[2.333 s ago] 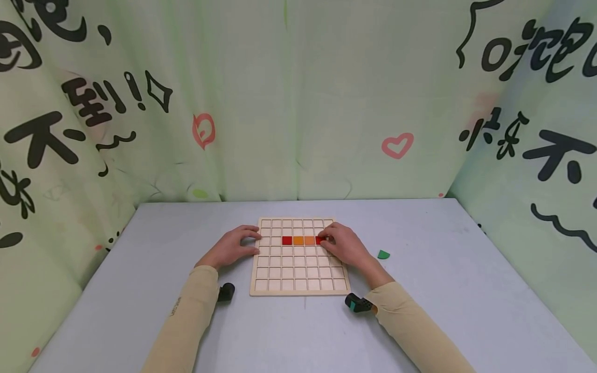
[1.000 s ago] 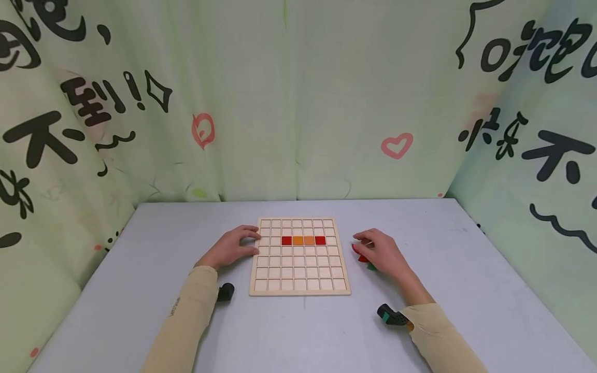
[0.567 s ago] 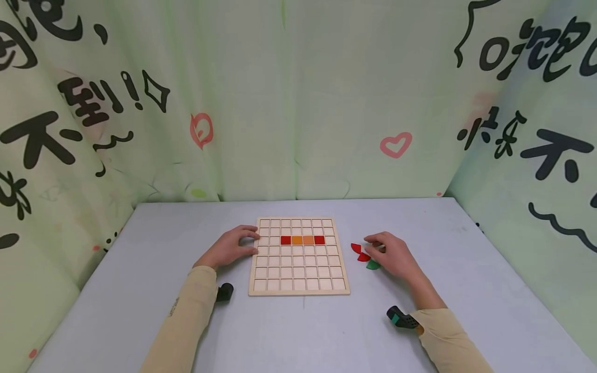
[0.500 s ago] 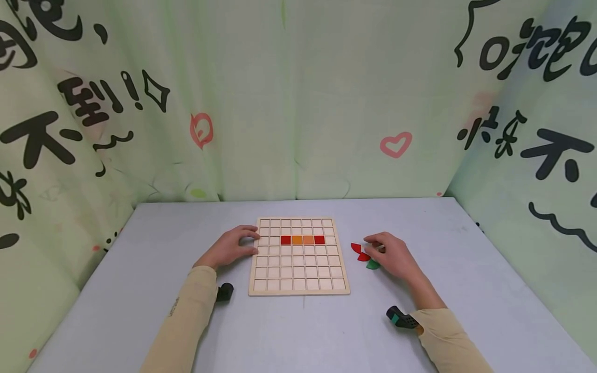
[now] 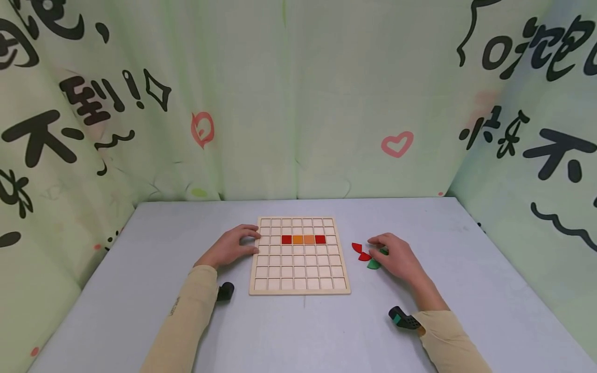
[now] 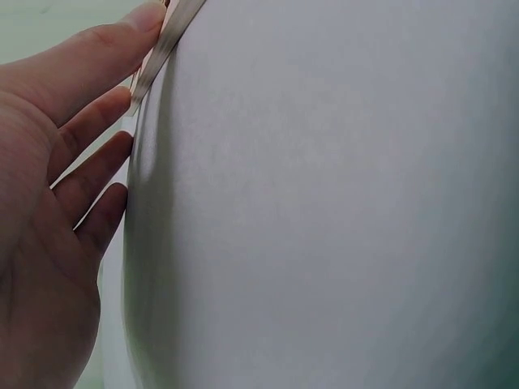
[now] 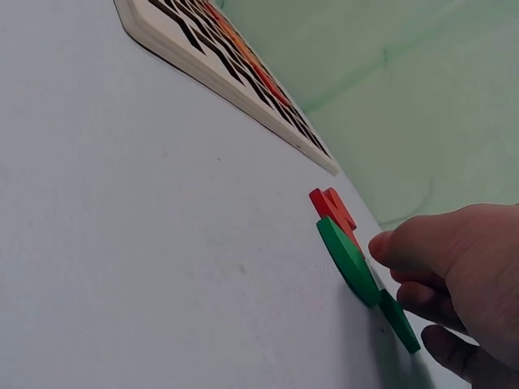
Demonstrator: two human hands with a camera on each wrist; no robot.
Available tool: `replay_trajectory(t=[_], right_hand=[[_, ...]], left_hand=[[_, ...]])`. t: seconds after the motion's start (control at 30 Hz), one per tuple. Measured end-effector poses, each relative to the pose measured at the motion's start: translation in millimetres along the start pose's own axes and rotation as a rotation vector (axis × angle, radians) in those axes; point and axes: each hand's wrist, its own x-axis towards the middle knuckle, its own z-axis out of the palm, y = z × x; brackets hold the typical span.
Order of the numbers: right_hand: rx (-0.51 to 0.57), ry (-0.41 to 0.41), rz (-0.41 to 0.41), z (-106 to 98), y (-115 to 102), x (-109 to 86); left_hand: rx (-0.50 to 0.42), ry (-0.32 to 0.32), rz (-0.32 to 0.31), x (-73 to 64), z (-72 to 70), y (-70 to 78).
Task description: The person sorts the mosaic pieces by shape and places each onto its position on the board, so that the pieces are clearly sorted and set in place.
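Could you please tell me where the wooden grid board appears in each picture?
Head: wooden grid board, just below the centre.
Left wrist: only a part, top, left of centre.
Right wrist: upper left to upper middle, slanted.
Shared landmark: the white table.

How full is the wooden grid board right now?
Mostly empty: in the head view, two orange tiles and two red tiles sit in one row of the board; the rest shows bare pale wood.
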Motion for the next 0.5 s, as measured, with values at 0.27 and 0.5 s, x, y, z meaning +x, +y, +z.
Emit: replay_trajectory(t=[0.27, 0.5], right_hand=[[-0.025, -0.027, 0.006, -7, 8, -4.4], [-0.020, -0.054, 0.006, -11, 9, -6.7]], left_hand=[[0.004, 0.000, 0.020, -1.0, -0.8, 0.3], [0.001, -0.004, 0.015, -1.8, -0.9, 1.7]])
